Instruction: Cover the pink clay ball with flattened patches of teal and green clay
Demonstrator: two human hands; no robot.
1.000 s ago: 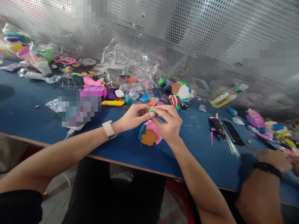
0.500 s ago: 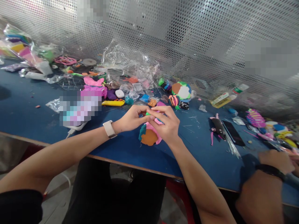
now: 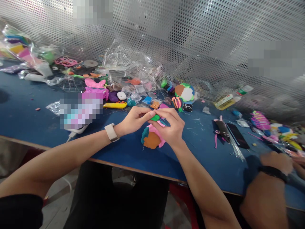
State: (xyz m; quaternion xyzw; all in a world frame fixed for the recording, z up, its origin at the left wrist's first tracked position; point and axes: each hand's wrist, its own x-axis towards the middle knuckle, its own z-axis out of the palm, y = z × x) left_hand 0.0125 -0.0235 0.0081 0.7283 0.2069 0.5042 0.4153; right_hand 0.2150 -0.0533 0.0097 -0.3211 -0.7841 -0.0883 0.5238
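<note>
My left hand [image 3: 134, 119] and my right hand [image 3: 170, 127] meet fingertip to fingertip above a blue table [image 3: 124, 152]. Between their pinched fingers is a small green clay piece [image 3: 155, 118]. Just beneath them lies a clay lump [image 3: 152, 137] of orange, pink and teal. A pale watch [image 3: 111, 132] sits on my left wrist.
Many coloured clay shapes, plastic wrappers [image 3: 128, 68] and a yellow cutter [image 3: 115, 105] crowd the back of the table under a perforated metal wall. A black clay figure [image 3: 222, 128] and a dark phone [image 3: 237, 135] lie to the right. Another person's arm [image 3: 269, 187] with a black watch rests at lower right.
My fingers have shifted slightly on the green clay, which now shows more between the fingertips. The other person's hand at right has moved a little.
</note>
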